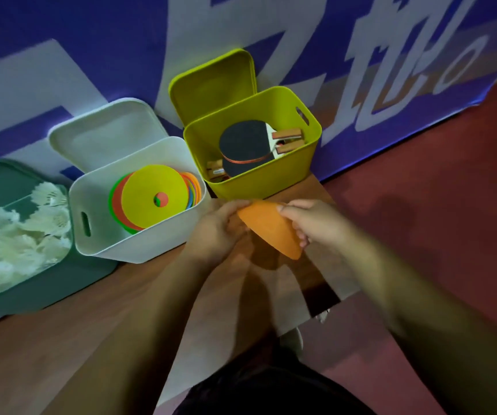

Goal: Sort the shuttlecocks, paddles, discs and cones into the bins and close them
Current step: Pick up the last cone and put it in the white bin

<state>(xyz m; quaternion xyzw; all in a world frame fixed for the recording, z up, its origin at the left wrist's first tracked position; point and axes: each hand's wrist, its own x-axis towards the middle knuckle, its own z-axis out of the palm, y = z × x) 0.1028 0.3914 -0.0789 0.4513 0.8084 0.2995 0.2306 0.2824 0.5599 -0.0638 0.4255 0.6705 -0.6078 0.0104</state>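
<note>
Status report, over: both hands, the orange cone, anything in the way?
Holding orange cone: left hand and right hand both grip it. Cone just before yellow bin. Bin open, nothing in the way.

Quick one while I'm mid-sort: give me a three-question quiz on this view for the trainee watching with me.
1. True or false: the white bin is closed.
2. Which bin holds the paddles? A. teal bin B. white bin C. yellow-green bin
3. Which grips the orange cone: the left hand, the right hand, or both?

Key: 1 false, since its lid stands propped behind it. 2 C. 3 both, one at each edge of the cone.
</note>
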